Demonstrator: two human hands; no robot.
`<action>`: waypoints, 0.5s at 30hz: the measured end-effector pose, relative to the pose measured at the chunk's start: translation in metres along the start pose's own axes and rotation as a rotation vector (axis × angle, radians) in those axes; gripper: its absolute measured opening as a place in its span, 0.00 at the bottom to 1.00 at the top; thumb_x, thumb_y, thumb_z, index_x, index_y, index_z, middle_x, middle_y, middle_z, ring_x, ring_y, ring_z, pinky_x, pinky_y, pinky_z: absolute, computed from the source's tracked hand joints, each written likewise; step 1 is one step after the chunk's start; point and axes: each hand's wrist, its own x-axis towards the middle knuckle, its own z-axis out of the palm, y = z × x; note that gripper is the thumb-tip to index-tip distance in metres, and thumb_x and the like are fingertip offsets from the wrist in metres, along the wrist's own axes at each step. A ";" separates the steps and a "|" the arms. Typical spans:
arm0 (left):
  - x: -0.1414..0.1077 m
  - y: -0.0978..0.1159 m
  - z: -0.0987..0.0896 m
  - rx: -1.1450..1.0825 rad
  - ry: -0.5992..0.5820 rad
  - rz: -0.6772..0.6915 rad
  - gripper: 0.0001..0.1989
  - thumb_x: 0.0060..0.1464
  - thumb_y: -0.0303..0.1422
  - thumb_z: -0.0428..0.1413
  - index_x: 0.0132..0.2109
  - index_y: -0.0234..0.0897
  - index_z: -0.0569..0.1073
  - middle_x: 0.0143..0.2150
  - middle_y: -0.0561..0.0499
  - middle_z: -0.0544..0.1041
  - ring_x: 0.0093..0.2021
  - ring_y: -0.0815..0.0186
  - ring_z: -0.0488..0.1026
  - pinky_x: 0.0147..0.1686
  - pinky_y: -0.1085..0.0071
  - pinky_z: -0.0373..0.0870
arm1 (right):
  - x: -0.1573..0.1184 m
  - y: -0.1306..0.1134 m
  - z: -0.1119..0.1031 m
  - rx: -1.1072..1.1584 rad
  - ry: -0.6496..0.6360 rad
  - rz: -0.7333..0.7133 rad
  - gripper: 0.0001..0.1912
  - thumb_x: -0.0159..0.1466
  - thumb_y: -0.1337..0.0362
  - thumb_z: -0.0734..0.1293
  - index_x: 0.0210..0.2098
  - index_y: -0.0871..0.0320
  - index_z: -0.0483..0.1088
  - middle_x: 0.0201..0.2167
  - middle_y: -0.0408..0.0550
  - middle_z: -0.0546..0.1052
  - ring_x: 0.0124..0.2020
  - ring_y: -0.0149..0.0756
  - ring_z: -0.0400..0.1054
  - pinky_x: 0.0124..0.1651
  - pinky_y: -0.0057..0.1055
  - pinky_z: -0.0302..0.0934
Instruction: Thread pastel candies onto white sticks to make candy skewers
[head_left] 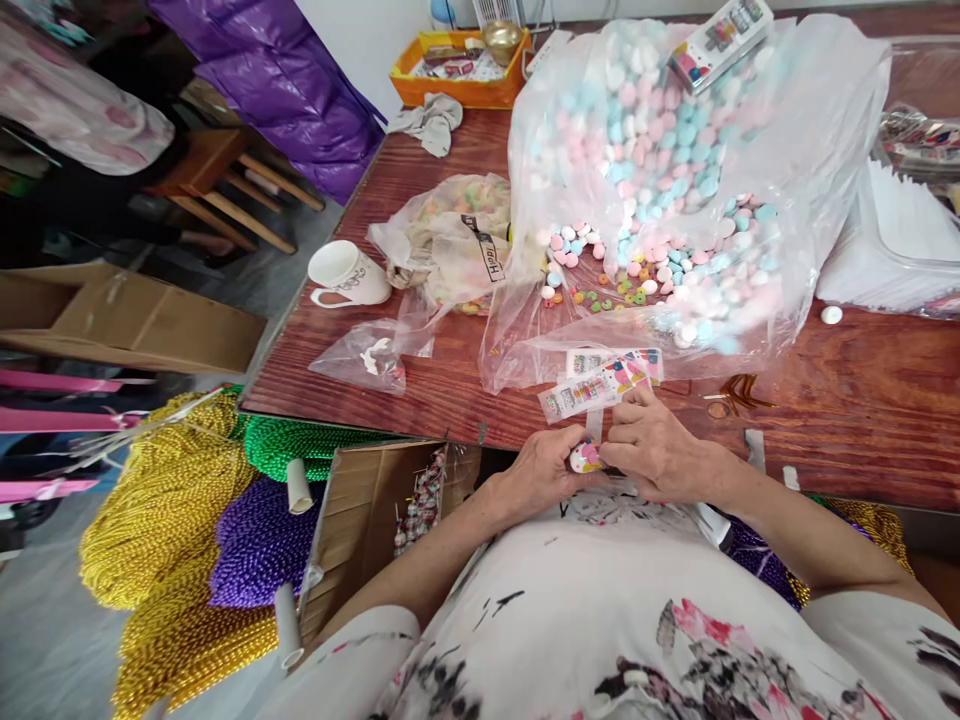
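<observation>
Patterned round piece (pixel 585 457), held near your body
Your left hand (pixel 538 468) pinches it, seemingly for steadiness; your right hand (pixel 654 450) touches it; how closed, I cannot tell

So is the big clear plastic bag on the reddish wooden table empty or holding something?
Not empty: the bag holds rounded pink, blue and white pieces, visible through its plastic.

Passable rightward over the tabletop (pixel 870 400), past the thin gold pieces (pixel 744 390); blocked ahead by printed strips (pixel 596 388) and the large plastic bag (pixel 806 150), farther left by the white mug (pixel 364 280).
</observation>
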 end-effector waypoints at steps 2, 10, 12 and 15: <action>0.005 0.002 0.003 -0.036 0.010 0.002 0.20 0.54 0.49 0.60 0.35 0.35 0.71 0.29 0.53 0.73 0.29 0.67 0.67 0.30 0.73 0.61 | 0.005 -0.001 0.002 -0.030 -0.020 -0.007 0.09 0.63 0.73 0.61 0.26 0.59 0.67 0.22 0.43 0.68 0.31 0.35 0.52 0.40 0.38 0.44; 0.023 0.016 -0.035 -0.706 -0.065 -0.181 0.30 0.51 0.45 0.64 0.59 0.36 0.71 0.37 0.49 0.78 0.33 0.68 0.74 0.32 0.74 0.69 | 0.016 0.025 -0.030 -0.211 -0.082 0.084 0.12 0.65 0.74 0.61 0.32 0.55 0.73 0.25 0.43 0.70 0.32 0.35 0.55 0.45 0.41 0.45; 0.028 0.016 -0.044 -0.814 -0.101 -0.318 0.25 0.54 0.46 0.61 0.53 0.35 0.75 0.27 0.53 0.74 0.22 0.73 0.68 0.21 0.78 0.62 | 0.019 0.034 -0.041 -0.190 -0.099 0.076 0.13 0.64 0.76 0.60 0.35 0.56 0.73 0.27 0.44 0.69 0.32 0.34 0.56 0.43 0.39 0.47; 0.038 0.017 -0.046 -0.957 -0.101 -0.376 0.19 0.47 0.44 0.67 0.38 0.32 0.78 0.22 0.53 0.72 0.17 0.75 0.64 0.15 0.79 0.57 | 0.025 0.042 -0.050 0.005 -0.137 0.089 0.15 0.63 0.78 0.58 0.41 0.57 0.72 0.32 0.46 0.70 0.33 0.34 0.59 0.38 0.33 0.50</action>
